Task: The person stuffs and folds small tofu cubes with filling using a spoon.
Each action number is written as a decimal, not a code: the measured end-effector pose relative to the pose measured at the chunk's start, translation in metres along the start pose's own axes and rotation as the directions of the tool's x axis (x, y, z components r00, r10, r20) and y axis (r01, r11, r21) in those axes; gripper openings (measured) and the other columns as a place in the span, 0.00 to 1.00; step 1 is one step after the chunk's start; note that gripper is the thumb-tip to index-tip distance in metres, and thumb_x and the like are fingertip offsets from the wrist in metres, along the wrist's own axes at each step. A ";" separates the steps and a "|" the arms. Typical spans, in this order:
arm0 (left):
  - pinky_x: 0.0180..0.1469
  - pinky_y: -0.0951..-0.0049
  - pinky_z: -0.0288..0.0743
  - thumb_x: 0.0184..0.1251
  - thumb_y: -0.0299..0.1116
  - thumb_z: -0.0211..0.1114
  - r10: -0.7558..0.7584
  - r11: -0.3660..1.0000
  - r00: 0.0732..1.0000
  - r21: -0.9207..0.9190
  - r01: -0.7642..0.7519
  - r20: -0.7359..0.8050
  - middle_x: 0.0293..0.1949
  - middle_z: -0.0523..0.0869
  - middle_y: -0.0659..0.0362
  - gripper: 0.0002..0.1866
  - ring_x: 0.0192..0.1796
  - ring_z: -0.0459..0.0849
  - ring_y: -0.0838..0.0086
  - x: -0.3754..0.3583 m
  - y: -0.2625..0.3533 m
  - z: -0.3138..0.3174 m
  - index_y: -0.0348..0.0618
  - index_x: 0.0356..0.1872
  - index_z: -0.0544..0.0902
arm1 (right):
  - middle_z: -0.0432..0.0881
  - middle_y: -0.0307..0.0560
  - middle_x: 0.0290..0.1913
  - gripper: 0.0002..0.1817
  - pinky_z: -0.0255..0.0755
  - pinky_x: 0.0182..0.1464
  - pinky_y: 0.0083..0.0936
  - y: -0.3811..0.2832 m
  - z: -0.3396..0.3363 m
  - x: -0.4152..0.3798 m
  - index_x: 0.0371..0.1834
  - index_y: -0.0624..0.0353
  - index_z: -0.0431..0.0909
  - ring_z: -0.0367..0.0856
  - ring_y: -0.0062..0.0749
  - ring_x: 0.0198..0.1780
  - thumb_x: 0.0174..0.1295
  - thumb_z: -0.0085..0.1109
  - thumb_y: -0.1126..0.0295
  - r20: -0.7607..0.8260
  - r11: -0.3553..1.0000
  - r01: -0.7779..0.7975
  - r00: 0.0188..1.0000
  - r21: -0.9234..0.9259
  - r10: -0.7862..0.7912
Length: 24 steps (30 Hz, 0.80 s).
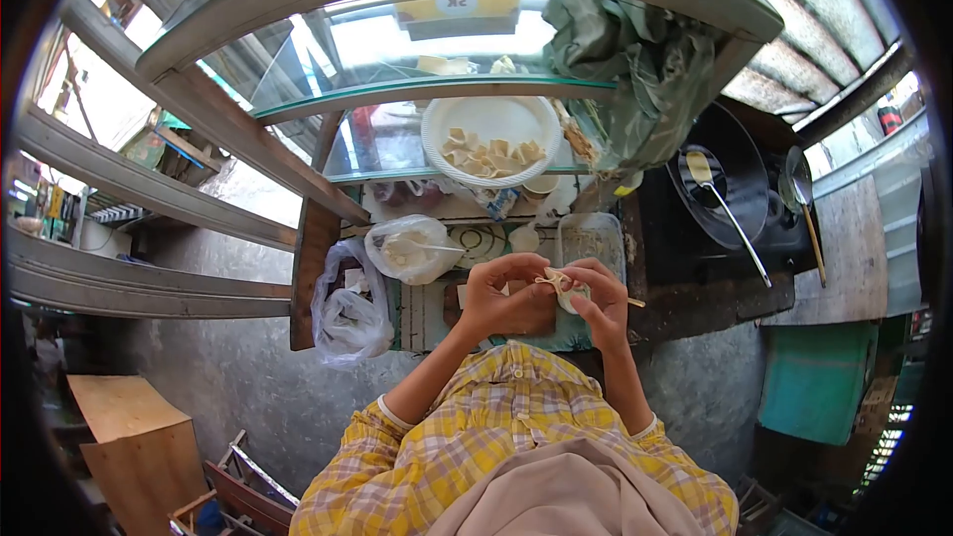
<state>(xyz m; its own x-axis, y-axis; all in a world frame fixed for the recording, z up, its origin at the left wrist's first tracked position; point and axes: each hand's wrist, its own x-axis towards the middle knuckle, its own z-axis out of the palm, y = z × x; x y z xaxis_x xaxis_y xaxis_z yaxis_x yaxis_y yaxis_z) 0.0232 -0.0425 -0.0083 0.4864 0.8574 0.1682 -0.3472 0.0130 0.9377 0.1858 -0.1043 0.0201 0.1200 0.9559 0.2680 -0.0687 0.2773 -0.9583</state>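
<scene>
Both hands meet over the counter's front part, pinching a small pale dough wrapper (562, 283) between them. My left hand (503, 290) has its thumb and forefinger closed on the wrapper's left side. My right hand (598, 300) grips the other side, and a thin light stick (635, 303) pokes out to its right. Under the hands lies a brown wooden board (531, 318), partly hidden. Beyond them, a round white basket (491, 111) on the glass shelf holds several folded dough pieces (496, 157).
Left of the hands are a plastic bag of pale stuff (410, 248) and a larger white bag (352, 313). A clear tray (591, 238) lies behind the hands. On the right, a black wok (720, 179) holds a spatula; a ladle (802, 184) is beside it.
</scene>
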 end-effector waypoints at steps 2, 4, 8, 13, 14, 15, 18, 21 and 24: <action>0.47 0.76 0.76 0.52 0.20 0.68 -0.005 1.000 1.000 0.004 0.005 -0.027 0.38 0.83 0.55 0.18 0.42 0.82 0.76 0.001 0.002 -0.007 0.31 0.45 0.77 | 0.77 0.45 0.39 0.14 0.66 0.39 0.21 0.001 0.004 0.009 0.42 0.64 0.80 0.73 0.24 0.36 0.54 0.58 0.70 0.043 1.000 0.009 0.999 -0.022 -0.008; 0.47 0.76 0.77 0.52 0.19 0.68 -0.011 1.000 0.998 0.022 0.013 -0.065 0.38 0.83 0.55 0.17 0.42 0.82 0.76 0.004 0.007 -0.013 0.32 0.45 0.77 | 0.77 0.44 0.40 0.14 0.66 0.39 0.21 0.001 0.009 0.020 0.42 0.63 0.80 0.74 0.23 0.36 0.53 0.59 0.70 0.088 0.998 0.040 0.996 -0.057 -0.035; 0.46 0.77 0.77 0.53 0.19 0.67 0.045 0.995 0.994 0.090 -0.036 -0.099 0.39 0.83 0.56 0.17 0.42 0.82 0.77 0.014 0.014 -0.025 0.33 0.46 0.77 | 0.80 0.40 0.36 0.14 0.66 0.38 0.20 -0.006 0.022 0.043 0.42 0.59 0.80 0.75 0.20 0.35 0.52 0.63 0.67 0.122 0.950 -0.011 0.991 -0.312 0.052; 0.42 0.79 0.76 0.54 0.22 0.66 0.013 0.994 0.973 0.112 0.013 -0.232 0.44 0.82 0.57 0.18 0.41 0.82 0.79 0.029 0.023 -0.038 0.37 0.49 0.77 | 0.82 0.35 0.31 0.14 0.65 0.37 0.17 0.028 0.026 0.082 0.40 0.58 0.81 0.77 0.19 0.30 0.50 0.65 0.65 0.104 0.945 -0.249 0.956 -0.211 0.275; 0.41 0.80 0.75 0.55 0.23 0.66 0.011 0.993 0.963 0.113 0.021 -0.271 0.45 0.82 0.57 0.19 0.40 0.82 0.79 0.031 0.025 -0.040 0.39 0.49 0.77 | 0.83 0.35 0.31 0.14 0.65 0.36 0.17 0.034 0.027 0.093 0.40 0.57 0.81 0.77 0.19 0.30 0.50 0.65 0.65 0.107 0.937 -0.175 0.971 -0.304 0.216; 0.41 0.80 0.75 0.55 0.24 0.66 0.011 0.990 0.956 0.140 0.032 -0.294 0.45 0.82 0.57 0.19 0.41 0.82 0.79 0.031 0.026 -0.043 0.39 0.50 0.77 | 0.83 0.36 0.31 0.14 0.65 0.35 0.17 0.039 0.029 0.106 0.40 0.57 0.81 0.77 0.19 0.29 0.50 0.65 0.66 0.114 0.914 -0.102 0.981 -0.393 0.158; 0.40 0.80 0.74 0.57 0.26 0.65 0.011 0.983 0.938 0.177 0.054 -0.347 0.46 0.81 0.59 0.18 0.42 0.81 0.80 0.024 0.022 -0.054 0.40 0.50 0.76 | 0.83 0.38 0.32 0.12 0.65 0.36 0.20 0.056 0.041 0.143 0.38 0.55 0.81 0.77 0.22 0.30 0.50 0.64 0.65 0.134 0.859 0.038 0.990 -0.511 0.035; 0.40 0.79 0.74 0.58 0.28 0.64 0.002 0.987 0.926 0.151 0.059 -0.377 0.45 0.81 0.60 0.16 0.42 0.81 0.79 0.014 0.014 -0.061 0.40 0.48 0.77 | 0.82 0.39 0.32 0.11 0.62 0.41 0.26 0.062 0.057 0.168 0.36 0.53 0.81 0.77 0.27 0.33 0.49 0.62 0.64 0.205 0.696 0.203 0.975 -0.689 -0.082; 0.42 0.79 0.74 0.59 0.28 0.64 -0.031 0.983 0.914 0.156 0.102 -0.404 0.45 0.81 0.60 0.15 0.42 0.80 0.80 0.005 0.013 -0.063 0.39 0.47 0.77 | 0.81 0.38 0.33 0.13 0.55 0.45 0.33 0.068 0.068 0.175 0.36 0.52 0.81 0.75 0.31 0.41 0.48 0.62 0.61 0.267 0.512 0.284 0.958 -0.811 -0.107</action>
<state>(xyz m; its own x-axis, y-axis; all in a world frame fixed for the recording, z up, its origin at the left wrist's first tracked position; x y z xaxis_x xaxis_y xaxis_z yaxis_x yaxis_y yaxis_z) -0.0298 -0.0058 -0.0149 0.1312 0.9914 0.0019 -0.1666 0.0202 0.9858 0.1348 0.0888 0.0090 -0.1425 0.9115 0.3858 0.8017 0.3349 -0.4951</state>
